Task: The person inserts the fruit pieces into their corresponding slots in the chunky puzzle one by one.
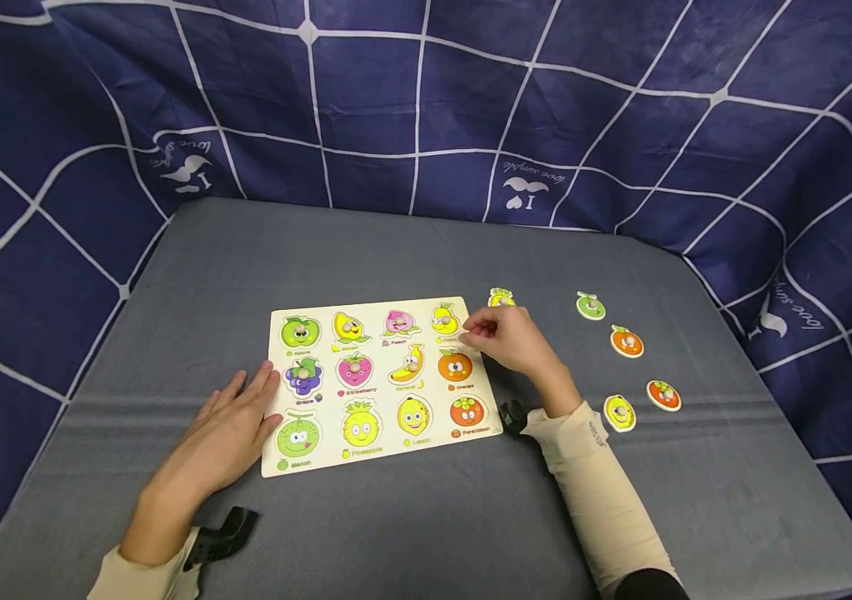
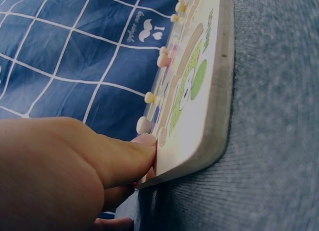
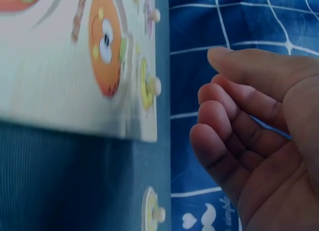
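Observation:
A wooden fruit puzzle board lies flat with its printed side up. My left hand rests at its left edge, with the thumb touching the board. At the upper right corner my right hand hovers with loosely bent fingers and nothing between them. Nearest to it is the knobbed pear piece, seated in the top row. Below that, the orange slot shows only its printed picture. The pineapple piece lies just beyond the right hand, partly hidden by it.
Several loose knobbed pieces lie right of the board: a melon, an orange, a persimmon and a lemon. The table has a grey cloth. A blue checked curtain hangs behind and at both sides.

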